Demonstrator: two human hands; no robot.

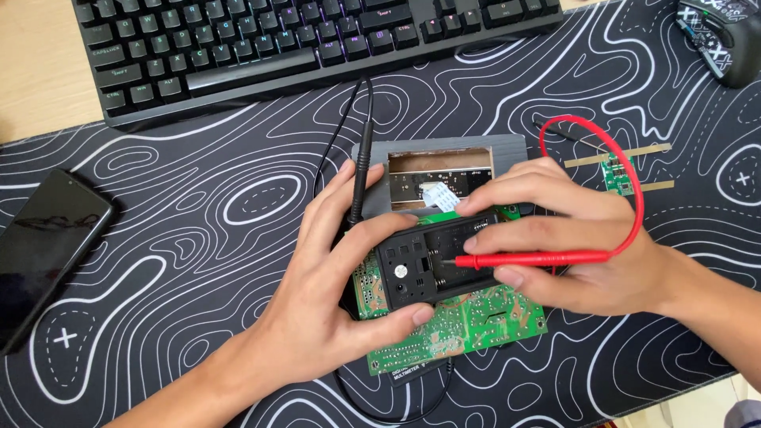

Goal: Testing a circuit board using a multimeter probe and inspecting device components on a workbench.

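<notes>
Both hands are working right at the middle of the patterned desk mat point(198, 238). The left hand point(333, 277) is clenching a black probe point(361, 174) between thumb and forefinger while its other fingers are cupping the left end of the black battery holder point(432, 265). That holder is sitting on top of the green circuit board point(476, 321), with a grey casing point(444, 162) lying just beyond it. The right hand point(571, 246) is pinching the red probe point(531, 258) like a pen, its metal tip poking into the holder's open bay. The red lead point(634, 198) is looping round behind the wrist (quite a big loop). A small green module point(618, 176) is lying off to the right, a keyboard point(301, 40) at the far edge, a mouse point(725, 36) far right, a phone point(43, 246) on the left.

The risk, as I judge it: the tip is slipping sideways and bridging two contacts, or the lead is snagging that small module as the wrist turns.
</notes>
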